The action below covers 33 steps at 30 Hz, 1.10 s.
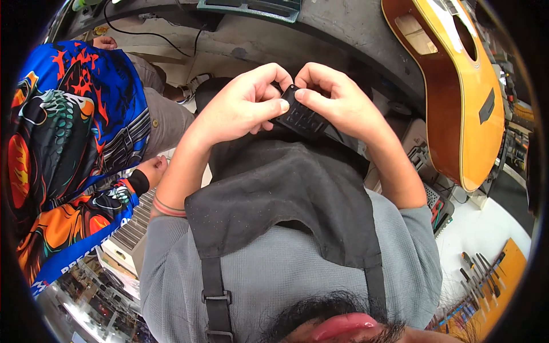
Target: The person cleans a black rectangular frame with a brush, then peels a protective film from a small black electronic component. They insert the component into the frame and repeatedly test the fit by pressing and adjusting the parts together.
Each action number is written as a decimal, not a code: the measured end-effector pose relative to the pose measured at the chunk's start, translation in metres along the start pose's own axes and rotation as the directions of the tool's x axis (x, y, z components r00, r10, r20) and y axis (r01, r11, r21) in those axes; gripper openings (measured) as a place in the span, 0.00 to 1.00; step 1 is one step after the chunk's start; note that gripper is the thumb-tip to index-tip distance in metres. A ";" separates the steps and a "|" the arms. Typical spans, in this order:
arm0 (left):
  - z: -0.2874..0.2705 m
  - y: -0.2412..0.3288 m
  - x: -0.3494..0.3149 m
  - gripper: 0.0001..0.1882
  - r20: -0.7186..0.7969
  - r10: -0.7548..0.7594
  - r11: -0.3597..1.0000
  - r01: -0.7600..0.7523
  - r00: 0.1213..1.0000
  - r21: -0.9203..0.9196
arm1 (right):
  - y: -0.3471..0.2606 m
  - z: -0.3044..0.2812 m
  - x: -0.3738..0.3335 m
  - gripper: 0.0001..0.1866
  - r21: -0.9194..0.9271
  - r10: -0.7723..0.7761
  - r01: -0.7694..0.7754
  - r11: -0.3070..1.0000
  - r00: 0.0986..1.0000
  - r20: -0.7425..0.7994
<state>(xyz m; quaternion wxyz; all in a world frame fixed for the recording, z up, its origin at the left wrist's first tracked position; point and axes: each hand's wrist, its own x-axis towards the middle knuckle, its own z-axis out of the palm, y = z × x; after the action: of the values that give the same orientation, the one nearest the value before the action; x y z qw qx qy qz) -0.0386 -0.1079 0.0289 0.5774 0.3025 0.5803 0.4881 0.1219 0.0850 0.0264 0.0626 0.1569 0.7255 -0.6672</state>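
A small black rectangular preamp panel (303, 114), with rows of small controls on its face, is held in front of my dark apron. My left hand (249, 106) grips its left edge, the thumb pressed near the upper corner and the fingers curled behind. From the other side my right hand (337, 94) pinches the top edge between thumb and bent forefinger. A thin dark cable (337, 134) shows beside the panel's lower right end. Its back is hidden.
An acoustic guitar (480, 137) rests on its side on the dark workbench (349, 26) at right. A green-edged tray (251, 7) lies at the back. On my left stands another person in a bright printed shirt (86, 103). Hand tools (483, 274) hang at lower right.
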 end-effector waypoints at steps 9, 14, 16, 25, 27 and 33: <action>0.020 -0.002 0.030 0.10 -0.374 0.336 0.888 -0.423 0.865 -0.180 | -0.006 0.001 0.005 0.07 0.321 -0.143 0.309 0.895 0.882 -0.450; 0.037 -0.006 0.035 0.07 -0.451 0.381 0.851 -0.497 0.807 -0.171 | -0.006 0.011 0.007 0.06 0.332 -0.187 0.421 0.844 0.812 -0.554; 0.041 -0.002 0.032 0.06 -0.483 0.394 0.851 -0.508 0.782 -0.129 | -0.005 0.012 0.005 0.06 0.329 -0.187 0.411 0.850 0.820 -0.541; 0.038 -0.006 0.016 0.06 -0.523 0.414 0.850 -0.522 0.745 -0.071 | -0.012 0.014 -0.009 0.07 0.310 -0.194 0.351 0.884 0.878 -0.438; 0.038 -0.003 0.014 0.05 -0.531 0.418 0.839 -0.538 0.737 -0.087 | -0.018 0.012 -0.013 0.08 0.278 -0.203 0.337 0.899 0.886 -0.417; 0.042 0.006 0.007 0.04 -0.538 0.446 0.833 -0.552 0.715 -0.044 | -0.029 0.009 -0.027 0.09 0.215 -0.190 0.290 0.932 0.900 -0.392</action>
<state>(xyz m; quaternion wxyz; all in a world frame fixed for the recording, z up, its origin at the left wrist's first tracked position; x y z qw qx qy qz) -0.0006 -0.0906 0.0375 0.2775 0.2494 0.5545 0.7439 0.1374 0.0709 0.0611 -0.1786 0.1937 0.6410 -0.7209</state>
